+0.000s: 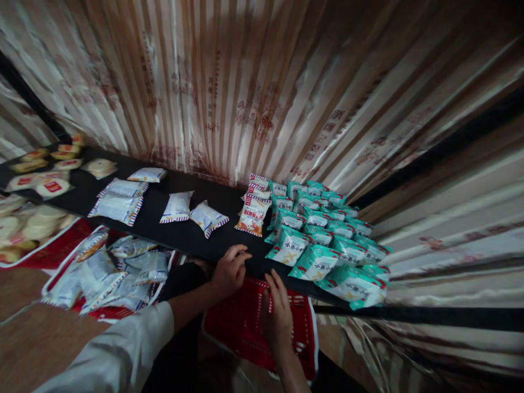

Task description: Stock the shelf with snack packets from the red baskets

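Observation:
My left hand [230, 274] hovers at the front edge of the black shelf [172, 232], its fingers stretched forward with nothing in them. Lower and to the right, my right hand [277, 316] is over a red basket [235, 319] with a white rim, fingers extended and empty. Just beyond my hands, a short row of white-and-orange snack bags [252, 214] with striped edges stands on the shelf. To its right, several rows of teal-and-white snack bags [317, 261] lean close together. Left of the row, two white snack bags [177, 207] lie back side up, apart from each other.
More white bags [118, 199] lie farther left, beside cream-coloured packs [51, 186] at the shelf's far end. A second red basket [104, 273] full of striped-edge bags sits on the floor at left, near another basket of cream packs [36, 226]. Patterned curtain [204, 82] hangs behind.

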Available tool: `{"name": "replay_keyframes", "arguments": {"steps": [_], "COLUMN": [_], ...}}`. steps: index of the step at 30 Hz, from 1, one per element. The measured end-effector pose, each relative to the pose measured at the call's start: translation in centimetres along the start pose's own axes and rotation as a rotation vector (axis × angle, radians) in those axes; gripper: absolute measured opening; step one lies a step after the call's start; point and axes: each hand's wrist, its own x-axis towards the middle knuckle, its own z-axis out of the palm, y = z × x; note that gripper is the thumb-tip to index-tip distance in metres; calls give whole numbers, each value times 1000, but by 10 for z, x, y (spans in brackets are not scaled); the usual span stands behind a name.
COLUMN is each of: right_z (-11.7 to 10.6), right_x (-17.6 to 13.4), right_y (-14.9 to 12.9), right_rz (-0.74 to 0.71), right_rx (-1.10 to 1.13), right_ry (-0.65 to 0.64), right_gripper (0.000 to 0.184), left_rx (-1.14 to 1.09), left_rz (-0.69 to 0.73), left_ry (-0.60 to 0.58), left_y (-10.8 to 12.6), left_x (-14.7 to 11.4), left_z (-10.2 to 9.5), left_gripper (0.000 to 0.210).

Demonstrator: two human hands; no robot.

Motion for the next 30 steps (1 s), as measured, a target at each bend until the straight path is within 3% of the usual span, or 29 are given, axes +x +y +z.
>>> {"name": "replay_keyframes", "arguments": {"steps": [4, 7, 12, 18, 23, 27, 30], "right_z": [16, 27, 48, 72, 77, 70, 61], "right_x": [2, 1, 30, 70, 81, 89, 97], "right_y": [-11, -21, -45, -61, -61, -59, -62], "right_rz": [-63, -57, 41, 94, 130, 194, 152], "right_rx": [59, 125, 248, 317, 320, 285, 309], "right_ry": [-41, -137, -153, -132, -116, -107, -133], "right_gripper": [33, 30, 30, 32, 37, 56, 70], "left_rx": [-70, 54, 424, 524, 394, 136, -88], "left_rz": [31, 23, -116, -75, 8, 23, -32], "left_ry": [-69, 4, 187, 118, 119, 75, 42], "left_y": [-1, -9, -49, -87, -70, -46, -38], "left_x": [-8, -9, 17, 29, 21, 23, 29], "left_z": [-15, -29, -58, -71, -81, -99, -112], "left_gripper": [34, 32, 43, 44, 44, 45, 43]}}
